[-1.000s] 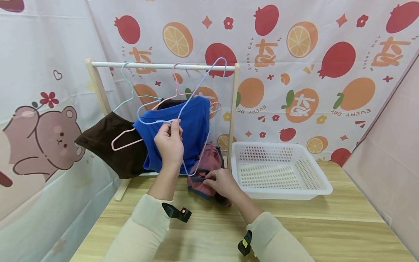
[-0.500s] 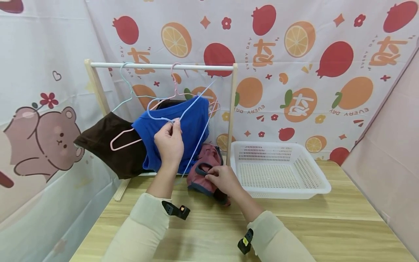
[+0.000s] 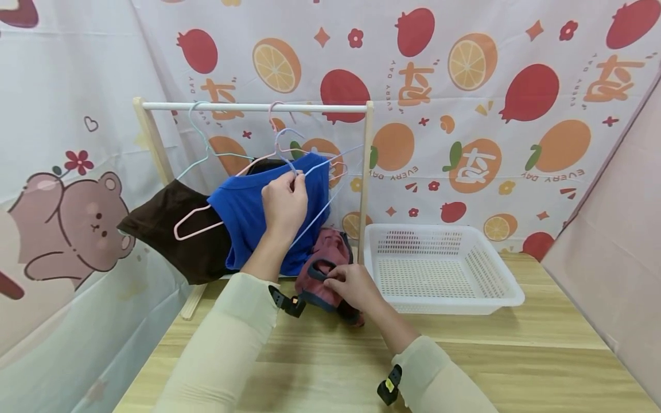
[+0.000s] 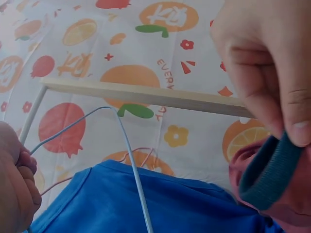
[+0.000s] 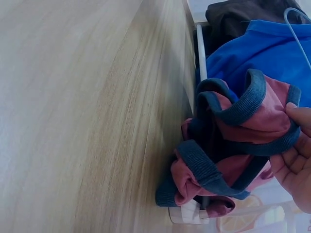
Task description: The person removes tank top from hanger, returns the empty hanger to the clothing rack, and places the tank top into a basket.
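My left hand [image 3: 285, 202] pinches a light blue wire hanger [image 3: 326, 207] near the base of its hook, in front of a blue sleeveless top [image 3: 248, 198]. The hanger's body slants out to the right of the hand. Lower right, my right hand [image 3: 353, 285] holds a dusty pink garment with dark teal ribbed edging [image 3: 314, 287] between thumb and fingers, at one edge. In the right wrist view the garment [image 5: 257, 114] bunches over the table with its openings showing. The left wrist view shows the hanger wire [image 4: 131, 155] across the blue top.
A wooden rack with a white rail [image 3: 232, 106] stands behind. On it hang the blue top on a pink hanger [image 3: 198, 231] and a dark brown garment [image 3: 181, 229] under a mint hanger [image 3: 193, 163]. A white perforated basket [image 3: 444, 304] sits right on the wooden table [image 3: 465, 355].
The left hand has turned and shifted slightly right and up; the hanger's hook now points upward and its body swings to the right. The pink garment's edge has been lifted, showing an opening.
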### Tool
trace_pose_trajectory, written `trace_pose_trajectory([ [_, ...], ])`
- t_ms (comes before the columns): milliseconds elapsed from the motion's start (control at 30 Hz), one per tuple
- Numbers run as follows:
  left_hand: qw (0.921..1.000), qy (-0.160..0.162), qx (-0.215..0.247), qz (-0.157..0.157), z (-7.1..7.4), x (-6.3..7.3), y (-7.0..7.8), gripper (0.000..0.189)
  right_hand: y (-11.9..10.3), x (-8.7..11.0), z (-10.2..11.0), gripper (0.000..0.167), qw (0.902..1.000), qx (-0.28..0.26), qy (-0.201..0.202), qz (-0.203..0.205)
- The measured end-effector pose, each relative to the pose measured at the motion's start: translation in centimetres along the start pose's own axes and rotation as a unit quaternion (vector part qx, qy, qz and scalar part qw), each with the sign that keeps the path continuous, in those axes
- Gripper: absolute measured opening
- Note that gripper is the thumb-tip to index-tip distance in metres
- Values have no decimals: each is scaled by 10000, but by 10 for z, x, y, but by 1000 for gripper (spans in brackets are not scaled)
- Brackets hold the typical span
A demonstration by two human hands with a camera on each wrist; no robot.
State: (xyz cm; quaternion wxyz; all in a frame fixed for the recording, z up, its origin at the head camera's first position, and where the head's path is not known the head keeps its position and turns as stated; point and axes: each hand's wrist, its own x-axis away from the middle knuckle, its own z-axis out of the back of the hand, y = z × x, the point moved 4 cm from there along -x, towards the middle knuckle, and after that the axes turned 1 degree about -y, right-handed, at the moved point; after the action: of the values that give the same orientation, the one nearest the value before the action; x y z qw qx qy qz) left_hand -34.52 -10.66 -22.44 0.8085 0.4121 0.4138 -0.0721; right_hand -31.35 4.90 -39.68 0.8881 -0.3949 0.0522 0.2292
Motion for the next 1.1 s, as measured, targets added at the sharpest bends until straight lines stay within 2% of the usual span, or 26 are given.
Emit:
trace_pose_trajectory([
  [200, 9978, -358, -557, -21, -20, -15, 15, 33, 3, 3, 3, 12, 9999, 84, 83, 73],
  [333, 9925, -739, -974, -58, -30, -29, 26, 32, 5, 4, 3, 12, 10000, 52, 27, 75],
  [467, 9866, -922, -1340, -129, -34, -43, 35, 30, 6, 5, 3, 12, 10000, 11, -28, 86],
  [600, 9856, -1014, -1352, -115, -38, -54, 40, 31, 8, 5, 4, 12, 10000, 22, 1, 61],
  [900, 9859, -1172, -1187, 134, -53, -65, 46, 31, 8, 3, 2, 12, 9999, 55, -24, 156],
  [1100, 9801, -1427, -1321, 397, -62, -72, 49, 32, 8, 4, 5, 11, 9998, 64, -2, 181],
])
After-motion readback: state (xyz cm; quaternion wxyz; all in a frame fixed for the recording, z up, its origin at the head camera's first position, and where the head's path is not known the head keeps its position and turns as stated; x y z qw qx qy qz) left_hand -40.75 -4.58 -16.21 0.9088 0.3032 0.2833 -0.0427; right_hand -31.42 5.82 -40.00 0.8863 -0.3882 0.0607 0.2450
